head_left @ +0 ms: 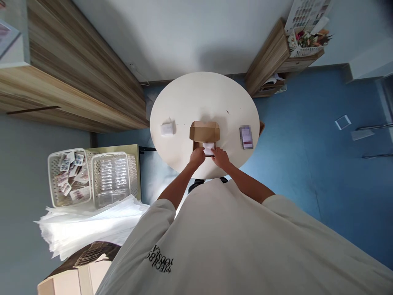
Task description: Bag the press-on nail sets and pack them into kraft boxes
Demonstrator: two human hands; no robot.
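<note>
A small brown cardboard box (204,132) stands open at the near middle of the round white table (184,98), its lid flap raised. A white packet (209,148) lies in the box's near part. My left hand (197,157) grips the packet's left side with curled fingers. My right hand (220,157) holds its right side in the same way. Both hands are at the box's near edge.
A small white stack (167,128) lies on the table's left, a purple-white card pack (246,137) on its right. Two white baskets (92,177) sit on a low stand to my left, above a pile of white sheets (89,227). Wooden cabinets stand at the left (76,78) and back right (270,57).
</note>
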